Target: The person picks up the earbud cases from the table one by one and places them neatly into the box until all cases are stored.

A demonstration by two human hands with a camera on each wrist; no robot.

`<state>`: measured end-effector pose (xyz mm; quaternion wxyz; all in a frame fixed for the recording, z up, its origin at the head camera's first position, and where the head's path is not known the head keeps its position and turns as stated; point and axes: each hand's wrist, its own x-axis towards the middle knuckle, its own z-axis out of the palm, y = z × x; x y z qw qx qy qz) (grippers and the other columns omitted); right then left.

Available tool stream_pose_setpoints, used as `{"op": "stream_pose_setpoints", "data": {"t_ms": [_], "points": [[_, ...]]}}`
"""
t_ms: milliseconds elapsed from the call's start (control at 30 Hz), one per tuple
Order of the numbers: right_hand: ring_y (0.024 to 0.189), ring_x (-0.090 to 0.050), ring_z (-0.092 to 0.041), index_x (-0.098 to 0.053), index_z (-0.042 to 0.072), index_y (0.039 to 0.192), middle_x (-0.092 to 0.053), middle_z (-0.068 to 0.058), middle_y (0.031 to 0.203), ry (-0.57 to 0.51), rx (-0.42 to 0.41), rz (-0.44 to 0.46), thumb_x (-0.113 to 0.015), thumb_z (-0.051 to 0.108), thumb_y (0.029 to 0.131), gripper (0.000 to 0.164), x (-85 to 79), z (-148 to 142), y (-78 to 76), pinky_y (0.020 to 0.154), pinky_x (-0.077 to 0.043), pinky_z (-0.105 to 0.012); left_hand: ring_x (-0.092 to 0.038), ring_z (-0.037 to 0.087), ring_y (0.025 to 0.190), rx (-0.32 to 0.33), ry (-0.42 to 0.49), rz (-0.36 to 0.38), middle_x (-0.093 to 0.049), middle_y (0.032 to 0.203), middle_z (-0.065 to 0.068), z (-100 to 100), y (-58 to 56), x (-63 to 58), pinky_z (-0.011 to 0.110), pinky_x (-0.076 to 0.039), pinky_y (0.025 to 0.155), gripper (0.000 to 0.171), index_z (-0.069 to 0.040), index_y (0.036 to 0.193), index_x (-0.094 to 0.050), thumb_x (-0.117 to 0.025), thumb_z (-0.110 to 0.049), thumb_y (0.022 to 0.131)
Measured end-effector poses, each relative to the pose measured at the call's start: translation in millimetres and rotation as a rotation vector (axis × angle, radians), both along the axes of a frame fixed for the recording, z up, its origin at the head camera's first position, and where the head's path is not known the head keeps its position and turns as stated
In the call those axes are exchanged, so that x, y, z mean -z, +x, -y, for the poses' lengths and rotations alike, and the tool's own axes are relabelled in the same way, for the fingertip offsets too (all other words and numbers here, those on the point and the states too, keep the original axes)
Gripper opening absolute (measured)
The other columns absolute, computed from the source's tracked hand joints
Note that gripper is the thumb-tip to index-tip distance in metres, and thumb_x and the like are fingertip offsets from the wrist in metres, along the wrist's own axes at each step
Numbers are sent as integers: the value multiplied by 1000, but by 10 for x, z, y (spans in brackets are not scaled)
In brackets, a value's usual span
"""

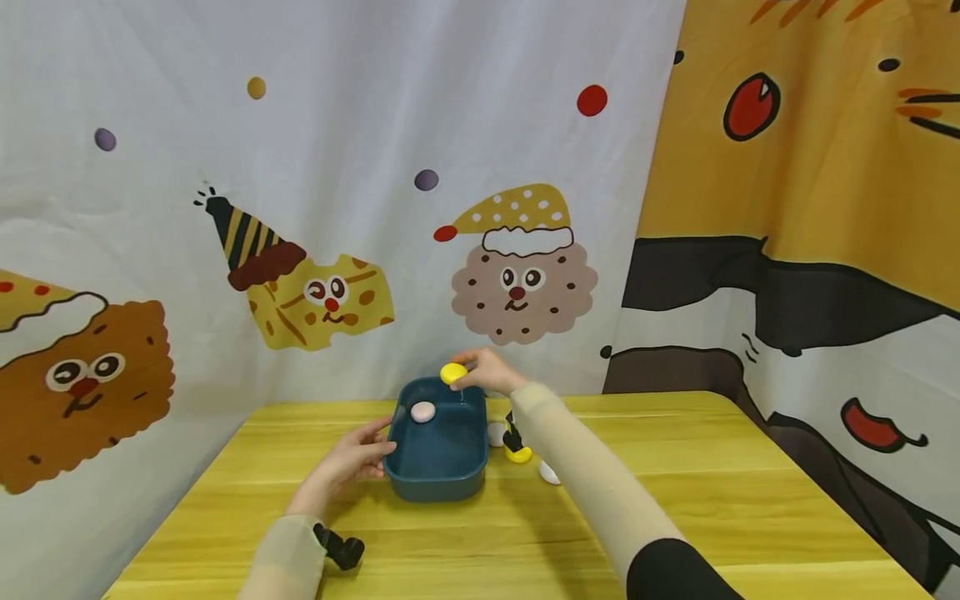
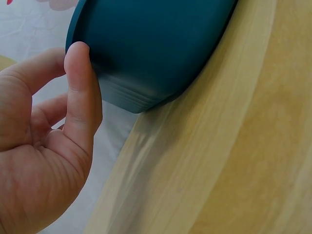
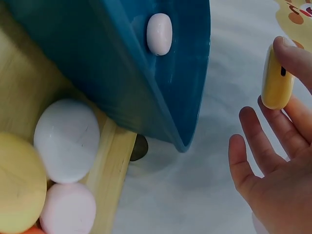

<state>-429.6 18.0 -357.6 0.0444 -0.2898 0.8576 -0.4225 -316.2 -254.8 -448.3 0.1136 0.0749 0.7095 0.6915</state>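
Your right hand (image 1: 487, 371) pinches a smooth yellow oval piece (image 1: 452, 372) above the teal tub (image 1: 437, 490) at one o'clock; your left hand (image 1: 348, 460) grips its nine-o'clock rim. Piece seems light, hard, slippery: hold opposite edges.

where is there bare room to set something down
The table looks bare right of the right sleeve, and nearer than the blue tub, between the sleeves. Inside the tub, the near end is bare; a pale pink piece lies far left. Crowded: right of the tub, where white and yellow pieces cluster.

Wooden table (image 1: 480, 550): bin (image 1: 438, 490), rounded pieces (image 3: 67, 141)
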Motion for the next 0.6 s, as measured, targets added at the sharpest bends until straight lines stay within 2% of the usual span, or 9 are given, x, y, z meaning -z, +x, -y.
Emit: {"op": "stream_pose_setpoints", "data": {"t_ms": [233,333,600], "points": [[99,-63,-24,-61,-1,128,-60,-14,125,-39,-7,33,-79,7,79,52,22,95,-9,80,-54,-29,-54,11,54,-10,-3,5,-45,92,7,-4,-12,-4,24,-55,56,67,-1,152,-24,-59,-5,95],[104,-61,-25,-61,-1,128,-60,-14,126,-43,-18,50,-79,7,79,53,48,141,-15,83,-54,-30,-54,11,55,-20,-4,10,-45,93,7,-13,-10,-2,24,-55,56,65,-2,152,-25,-57,-3,96],[114,-55,-25,-62,4,128,-60,-10,127,7,-9,64,-80,11,79,53,137,273,-51,86,-51,-30,-54,10,55,-30,-6,18,-46,95,9,-24,11,-22,23,-55,56,65,-2,153,-25,-57,-4,96]]}}
